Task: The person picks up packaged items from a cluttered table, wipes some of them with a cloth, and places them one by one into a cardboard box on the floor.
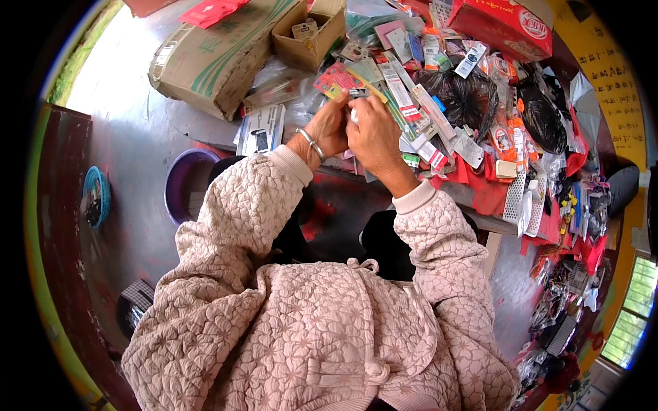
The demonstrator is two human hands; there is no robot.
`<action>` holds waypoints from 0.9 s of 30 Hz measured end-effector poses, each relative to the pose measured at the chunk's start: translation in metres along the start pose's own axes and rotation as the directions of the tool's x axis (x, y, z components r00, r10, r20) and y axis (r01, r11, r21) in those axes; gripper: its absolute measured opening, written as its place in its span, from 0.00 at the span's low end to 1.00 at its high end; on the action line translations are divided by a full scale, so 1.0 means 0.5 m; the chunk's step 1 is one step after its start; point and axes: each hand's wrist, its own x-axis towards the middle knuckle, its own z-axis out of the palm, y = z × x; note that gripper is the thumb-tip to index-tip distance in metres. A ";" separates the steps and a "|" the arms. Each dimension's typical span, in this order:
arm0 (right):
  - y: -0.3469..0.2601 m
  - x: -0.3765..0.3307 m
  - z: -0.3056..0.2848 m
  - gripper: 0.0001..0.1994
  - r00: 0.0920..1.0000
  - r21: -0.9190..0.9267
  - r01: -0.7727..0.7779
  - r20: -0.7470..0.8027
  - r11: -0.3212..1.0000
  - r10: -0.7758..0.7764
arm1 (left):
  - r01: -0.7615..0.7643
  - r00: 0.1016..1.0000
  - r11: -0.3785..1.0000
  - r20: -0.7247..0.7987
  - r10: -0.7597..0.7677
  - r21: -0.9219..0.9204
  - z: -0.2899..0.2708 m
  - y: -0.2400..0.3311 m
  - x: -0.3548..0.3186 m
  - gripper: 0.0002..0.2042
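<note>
Over the near edge of the goods-covered table, my left hand (327, 130) and my right hand (373, 135) are brought together, fingers curled. Both are closed on something small; a whitish bit (354, 116) shows between them, but I cannot make out what it is. A silver bangle (312, 145) circles my left wrist. Just beyond my fingertips lies a red and yellow card (336, 79). Long narrow white and red packets (399, 88) lie right of it, close to my right hand. A white box with a blue picture (261, 130) sits left of my left wrist.
A large cardboard carton (216, 58) and a small open box (310, 34) stand at the far left. Black plastic bags (459, 96) and a red carton (504, 26) are to the right. A purple basin (179, 186) and a blue basket (97, 196) stand on the floor.
</note>
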 end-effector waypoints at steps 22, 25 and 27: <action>0.095 0.016 -0.185 0.05 0.938 0.539 -0.263 -0.051 0.800 0.342 | -0.166 0.986 0.921 0.032 0.166 0.352 0.022 0.017 0.003 0.14; 0.041 0.005 -0.138 0.03 0.991 0.303 0.097 0.056 0.948 -0.119 | -0.175 0.984 0.899 0.040 0.174 0.402 0.023 -0.013 0.008 0.14; 0.040 -0.008 -0.105 0.03 0.989 0.041 0.124 0.072 0.991 -0.127 | -0.134 0.991 0.908 0.070 0.116 0.397 0.033 -0.019 0.005 0.16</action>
